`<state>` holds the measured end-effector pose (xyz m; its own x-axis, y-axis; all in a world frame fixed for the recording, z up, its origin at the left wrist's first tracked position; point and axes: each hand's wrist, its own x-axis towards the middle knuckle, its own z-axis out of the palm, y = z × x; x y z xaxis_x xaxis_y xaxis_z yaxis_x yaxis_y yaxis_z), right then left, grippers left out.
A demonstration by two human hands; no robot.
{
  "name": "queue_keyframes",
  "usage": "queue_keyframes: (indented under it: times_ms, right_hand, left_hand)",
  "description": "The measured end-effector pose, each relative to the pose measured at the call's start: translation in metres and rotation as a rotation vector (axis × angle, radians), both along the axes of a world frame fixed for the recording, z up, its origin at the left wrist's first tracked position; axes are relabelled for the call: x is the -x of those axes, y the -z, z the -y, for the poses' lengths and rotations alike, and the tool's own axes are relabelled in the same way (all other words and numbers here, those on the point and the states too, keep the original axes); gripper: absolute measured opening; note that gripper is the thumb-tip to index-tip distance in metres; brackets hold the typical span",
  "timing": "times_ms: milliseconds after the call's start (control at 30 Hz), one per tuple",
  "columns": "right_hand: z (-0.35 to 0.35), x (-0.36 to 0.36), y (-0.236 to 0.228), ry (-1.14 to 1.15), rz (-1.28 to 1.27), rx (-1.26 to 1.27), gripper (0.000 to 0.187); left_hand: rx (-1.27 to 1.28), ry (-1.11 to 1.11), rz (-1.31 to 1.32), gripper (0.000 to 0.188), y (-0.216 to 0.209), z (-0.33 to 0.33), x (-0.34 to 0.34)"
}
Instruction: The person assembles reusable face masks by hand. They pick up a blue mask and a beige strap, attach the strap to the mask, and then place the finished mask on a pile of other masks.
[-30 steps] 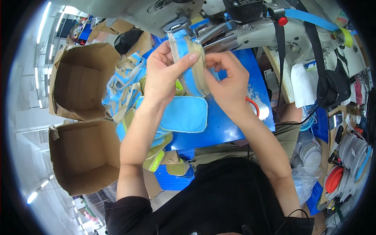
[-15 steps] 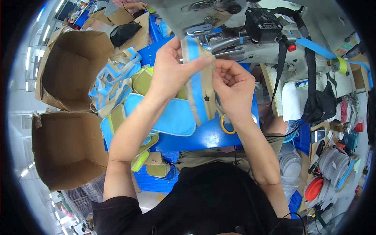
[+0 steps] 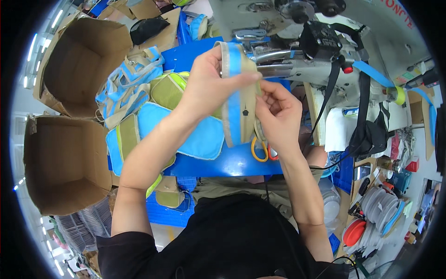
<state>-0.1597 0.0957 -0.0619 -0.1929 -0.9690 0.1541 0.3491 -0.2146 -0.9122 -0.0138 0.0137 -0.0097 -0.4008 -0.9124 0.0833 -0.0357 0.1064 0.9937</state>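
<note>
A beige fabric band with a bright blue stripe and a small dark mark [image 3: 234,114] hangs in a curve beside the sewing machine's metal parts. My left hand [image 3: 207,86] is closed on its upper part, the thumb stretched across the front. At its right edge, my right hand [image 3: 280,114] pinches the fabric with curled fingers. The fingertips of both hands nearly meet, and the edge between them is partly hidden. Behind the band, light-blue and olive fabric pieces [image 3: 203,137] lie on the blue table [image 3: 232,168]. Scissors with orange handles [image 3: 253,151] rest under the band's lower end.
A sewing machine [image 3: 274,35] with metal guides stands beyond my hands. To the left are two open cardboard boxes [image 3: 65,162] and a heap of blue-and-beige strips [image 3: 123,90]. Black straps [image 3: 329,86] hang at the right, above stacked white reels [image 3: 378,207].
The view has shifted, so the boxes and table sit further left. Both hands keep their hold on the band, whose lower end now sits closer to my right wrist.
</note>
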Motion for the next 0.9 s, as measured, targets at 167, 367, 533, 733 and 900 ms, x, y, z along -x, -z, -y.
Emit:
queue_keyframes:
  times_ms: [167,367,533,733,900]
  right_hand:
    - [-0.007,0.009,-0.01,-0.083,0.051,-0.055,0.026]
    - [-0.017,0.016,-0.011,-0.159,0.055,-0.09,0.029]
    - [-0.028,0.014,-0.01,-0.167,0.072,-0.072,0.028]
    - [-0.037,0.011,-0.009,-0.14,0.109,-0.065,0.024]
    - [-0.038,0.01,-0.019,-0.11,0.07,-0.087,0.024]
  left_hand:
    - [0.009,-0.043,0.118,0.033,-0.006,0.004,0.005]
    - [-0.168,-0.008,-0.055,0.037,-0.013,-0.007,0.004]
    - [-0.241,-0.02,-0.075,0.038,-0.009,-0.015,0.004]
    - [-0.174,-0.085,0.026,0.037,-0.006,-0.001,0.007]
    - [-0.141,-0.059,-0.032,0.041,-0.013,0.002,0.008]
